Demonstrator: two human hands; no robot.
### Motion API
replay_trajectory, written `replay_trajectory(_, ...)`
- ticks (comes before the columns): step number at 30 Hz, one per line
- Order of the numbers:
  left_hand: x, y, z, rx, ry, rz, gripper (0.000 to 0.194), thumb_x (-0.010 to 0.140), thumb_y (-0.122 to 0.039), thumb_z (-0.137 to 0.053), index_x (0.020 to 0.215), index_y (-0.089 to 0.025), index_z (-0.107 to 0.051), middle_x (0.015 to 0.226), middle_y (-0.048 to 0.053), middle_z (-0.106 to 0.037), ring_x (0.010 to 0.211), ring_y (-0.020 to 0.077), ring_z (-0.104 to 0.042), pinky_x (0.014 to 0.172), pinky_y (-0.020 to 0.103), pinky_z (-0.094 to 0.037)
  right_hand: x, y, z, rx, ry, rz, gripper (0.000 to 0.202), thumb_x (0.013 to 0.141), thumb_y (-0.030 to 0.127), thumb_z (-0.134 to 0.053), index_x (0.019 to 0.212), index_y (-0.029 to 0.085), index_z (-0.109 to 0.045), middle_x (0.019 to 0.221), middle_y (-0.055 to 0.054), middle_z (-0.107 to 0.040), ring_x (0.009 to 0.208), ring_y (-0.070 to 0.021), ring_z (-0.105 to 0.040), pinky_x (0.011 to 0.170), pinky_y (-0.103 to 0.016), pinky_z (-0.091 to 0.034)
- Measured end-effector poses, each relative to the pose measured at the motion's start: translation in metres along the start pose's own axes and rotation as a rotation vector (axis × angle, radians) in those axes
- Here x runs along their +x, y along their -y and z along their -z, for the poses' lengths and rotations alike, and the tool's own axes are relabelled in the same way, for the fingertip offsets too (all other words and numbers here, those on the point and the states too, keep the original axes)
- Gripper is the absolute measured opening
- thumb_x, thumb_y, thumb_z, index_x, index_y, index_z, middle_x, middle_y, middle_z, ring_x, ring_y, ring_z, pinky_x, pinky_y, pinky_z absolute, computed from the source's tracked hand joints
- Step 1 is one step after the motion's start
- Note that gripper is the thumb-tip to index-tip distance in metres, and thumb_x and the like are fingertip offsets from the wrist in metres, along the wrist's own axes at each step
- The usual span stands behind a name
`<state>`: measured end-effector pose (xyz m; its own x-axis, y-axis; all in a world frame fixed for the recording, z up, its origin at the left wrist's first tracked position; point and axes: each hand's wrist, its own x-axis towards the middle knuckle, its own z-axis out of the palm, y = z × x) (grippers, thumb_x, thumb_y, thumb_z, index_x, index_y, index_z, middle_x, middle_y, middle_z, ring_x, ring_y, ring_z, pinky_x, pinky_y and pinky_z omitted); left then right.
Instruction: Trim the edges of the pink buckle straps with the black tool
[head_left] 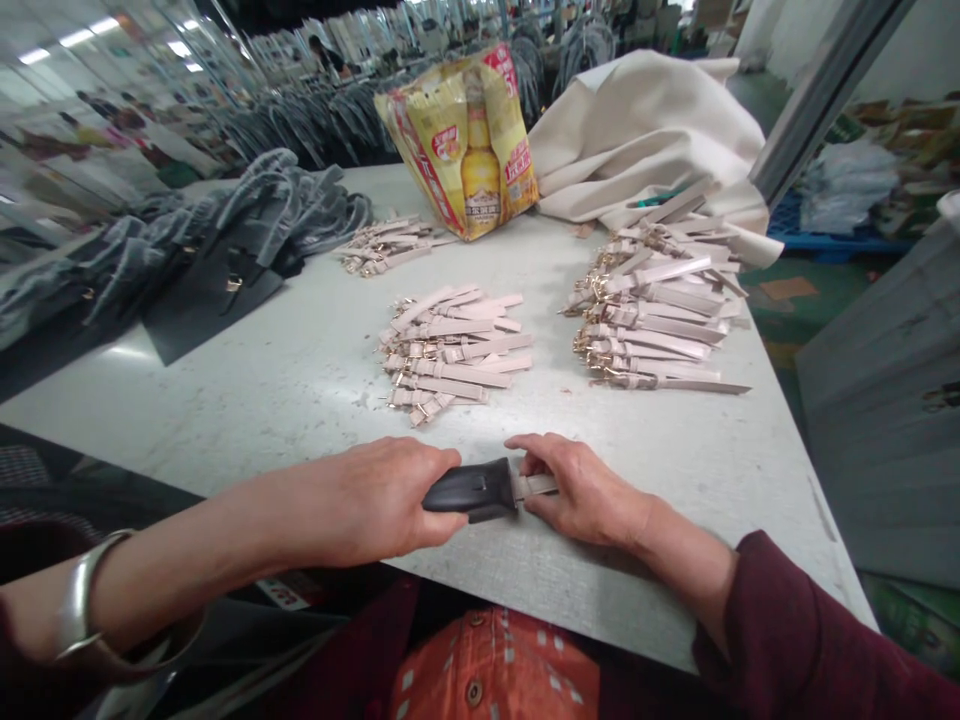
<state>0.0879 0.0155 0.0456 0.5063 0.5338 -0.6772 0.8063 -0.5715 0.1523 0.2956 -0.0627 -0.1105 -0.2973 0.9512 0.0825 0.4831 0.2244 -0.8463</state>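
My left hand [382,497] is closed round a dark, leather-like piece [474,490], flat and squared off, with a small slit in its upper face. From its right end comes a narrow pale strap [534,486], pinched between the thumb and fingers of my right hand [583,492]. How the strap joins the dark piece is hidden. Both hands are low over the near edge of the table. Just beyond them lies a heap of pale pink buckled straps [465,350], their metal buckles mostly to the left.
On the white table [315,370], a larger strap pile [660,310] lies at right and a smaller one [394,243] farther back. Behind stand a yellow printed bag [480,150] and bunched cream material [645,130]. Dark grey bag pieces [225,240] cover the left side.
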Motion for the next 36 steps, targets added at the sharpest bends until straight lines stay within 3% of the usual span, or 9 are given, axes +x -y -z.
replay_trajectory(8,0.005,-0.013,-0.005,-0.004,-0.014,0.033,0.027,0.089,-0.046,-0.056,0.093,-0.023,-0.071,0.088,0.007,-0.079,0.077,0.0235,-0.072,0.066,0.032,-0.044,0.002,-0.003,0.005,-0.019,0.054,-0.011,0.073,0.08,0.004,-0.071,0.15,0.019,-0.056,0.106,-0.006,-0.073,0.098,-0.0228,-0.066,0.092,-0.039,-0.054)
replay_trajectory(14,0.003,0.011,-0.017,-0.128,-0.131,0.036,0.028,0.09,-0.048,-0.056,0.093,-0.023,-0.069,0.088,0.005,-0.079,0.08,0.0226,-0.072,0.067,0.031,-0.044,0.0,-0.011,0.005,0.02,0.045,0.017,0.082,0.078,0.003,-0.071,0.155,0.023,-0.053,0.108,-0.006,-0.074,0.099,-0.0229,-0.068,0.095,-0.04,-0.054)
replay_trajectory(18,-0.001,0.022,-0.018,-0.152,-0.098,0.002,0.027,0.091,-0.048,-0.058,0.092,-0.024,-0.069,0.087,0.003,-0.08,0.078,0.0208,-0.072,0.068,0.03,-0.045,0.0,-0.013,0.003,0.054,0.041,0.009,0.087,0.077,0.0,-0.071,0.158,0.025,-0.049,0.107,-0.004,-0.074,0.097,-0.021,-0.068,0.094,-0.039,-0.054)
replay_trajectory(27,0.007,-0.008,-0.011,-0.007,-0.055,0.011,0.024,0.089,-0.045,-0.056,0.09,-0.024,-0.068,0.084,0.005,-0.078,0.075,0.023,-0.071,0.066,0.032,-0.043,0.001,-0.013,0.003,0.046,0.019,0.006,0.08,0.08,0.003,-0.071,0.156,0.021,-0.052,0.104,-0.004,-0.072,0.094,-0.0201,-0.066,0.091,-0.037,-0.055)
replay_trajectory(36,0.004,0.021,-0.017,-0.163,-0.142,0.005,0.029,0.091,-0.049,-0.054,0.092,-0.023,-0.067,0.085,0.003,-0.077,0.075,0.0207,-0.07,0.066,0.03,-0.044,0.001,-0.011,0.005,0.037,0.018,-0.029,0.08,0.077,0.0,-0.072,0.153,0.02,-0.055,0.104,-0.004,-0.074,0.093,-0.0202,-0.067,0.09,-0.037,-0.054)
